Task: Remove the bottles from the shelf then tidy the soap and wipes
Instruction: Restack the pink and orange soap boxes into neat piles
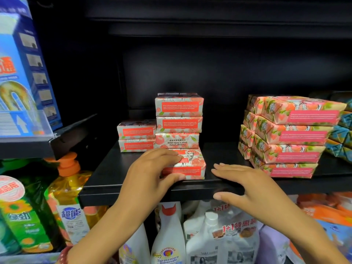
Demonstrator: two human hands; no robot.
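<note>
Two hands are at the front edge of the black shelf (118,174), which carries no bottles; that part of the task reads as done, and the soap is now being tidied. Left hand (152,168) grasps the front soap bar (192,166), fingers across its top and thumb against its lower front face; the bar sits at the shelf lip, touching the base of the middle stack (179,119). Right hand (245,180) lies flat and spread on the shelf edge just beside that bar, holding nothing, thumb hooked below the lip. A low pair of bars (136,136) stands touching the middle stack on its left. A larger pile of soap bars (289,136) stands well apart to the right, its tiers stepped rather than flush. One bar in the middle stack (177,141) has its label upside down. No wipes can be identified with certainty. Recommended handling, as a judgement: slide the front bar square to the stack rather than lift it, keep the pinch light because the wrapper looks thin and creasable, and avoid nudging the stack, which is tall enough to topple. Bottles on the lower shelf (169,235) lie directly beneath, so anything knocked off would land among them.
</note>
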